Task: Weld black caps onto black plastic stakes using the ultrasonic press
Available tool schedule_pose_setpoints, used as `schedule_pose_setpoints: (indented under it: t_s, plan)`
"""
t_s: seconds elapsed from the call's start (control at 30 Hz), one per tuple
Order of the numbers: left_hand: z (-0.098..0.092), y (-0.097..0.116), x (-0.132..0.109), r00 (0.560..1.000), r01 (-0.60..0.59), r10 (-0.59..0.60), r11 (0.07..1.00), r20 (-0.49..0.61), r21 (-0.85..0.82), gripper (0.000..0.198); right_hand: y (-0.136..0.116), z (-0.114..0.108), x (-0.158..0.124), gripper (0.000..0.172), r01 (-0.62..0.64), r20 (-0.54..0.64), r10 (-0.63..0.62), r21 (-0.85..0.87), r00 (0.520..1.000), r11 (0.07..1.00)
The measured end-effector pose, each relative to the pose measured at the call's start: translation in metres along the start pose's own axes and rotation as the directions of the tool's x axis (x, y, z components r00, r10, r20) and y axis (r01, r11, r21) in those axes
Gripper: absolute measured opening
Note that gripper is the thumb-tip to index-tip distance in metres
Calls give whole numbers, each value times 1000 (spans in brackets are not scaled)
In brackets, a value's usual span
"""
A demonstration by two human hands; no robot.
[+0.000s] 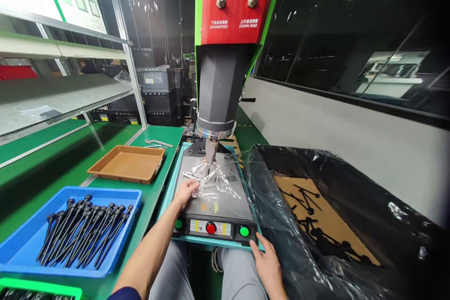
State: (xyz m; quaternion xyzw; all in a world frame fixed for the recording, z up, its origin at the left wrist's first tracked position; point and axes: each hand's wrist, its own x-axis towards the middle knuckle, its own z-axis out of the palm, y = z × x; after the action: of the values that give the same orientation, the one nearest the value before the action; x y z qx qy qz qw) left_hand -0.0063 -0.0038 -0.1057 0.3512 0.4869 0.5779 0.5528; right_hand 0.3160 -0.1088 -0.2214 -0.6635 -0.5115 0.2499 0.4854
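Observation:
My left hand (186,193) reaches onto the grey plate (232,206) of a bench press machine, its fingers curled together at the edge of crinkled clear plastic film (221,180). What those fingers pinch, if anything, is too small to make out. Just beyond, the metal horn (211,151) of the red and green press (228,14) points down over the film. My right hand (267,262) rests at the front right corner of the machine base, fingers stretched out and holding nothing. Beside it is a green button (243,231); a red button (211,228) is mid-panel.
At left, a blue tray (121,192) holds several black rods with knobbed ends (84,229). Behind it stand a brown tray (124,161) and a wrench (159,143). On the right, a plastic-lined bin (281,225) contains cardboard (330,211) and more black rods (309,197).

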Motion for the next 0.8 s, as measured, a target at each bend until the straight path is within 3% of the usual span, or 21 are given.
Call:
schedule_pose_setpoints:
  t_s: [0.1, 0.2, 0.27, 0.4, 0.5, 0.67, 0.8]
  plan:
    - [0, 3, -13, 997, 41, -36, 996, 66, -81, 43, -13, 9, -5, 59, -60, 120, 43, 136, 992, 989]
    - [1, 13, -27, 993, 75, -60, 986, 99, -152, 41, -36, 37, -5, 65, -139, 386, 27, 266, 922, 954]
    - [3, 21, -34, 991, 102, -78, 969, 112, -224, 41, -56, 62, 0, 65, -93, 460, -60, 302, 886, 949]
    - [12, 37, -42, 989, 112, -69, 926, 130, -361, 37, -98, 110, 27, 50, 244, 410, -337, 264, 847, 933]
    - [20, 45, -43, 992, 51, -2, 924, 129, -380, 36, -131, 137, 60, 51, 457, 284, -499, 203, 819, 866]
    - [28, 52, -41, 992, -6, 62, 896, 112, -443, 34, -184, 161, 119, 56, 498, 71, -504, 87, 861, 863]
    - [29, 56, -36, 991, -6, 67, 886, 115, -464, 33, -212, 162, 154, 45, 522, 123, -528, 80, 840, 849]
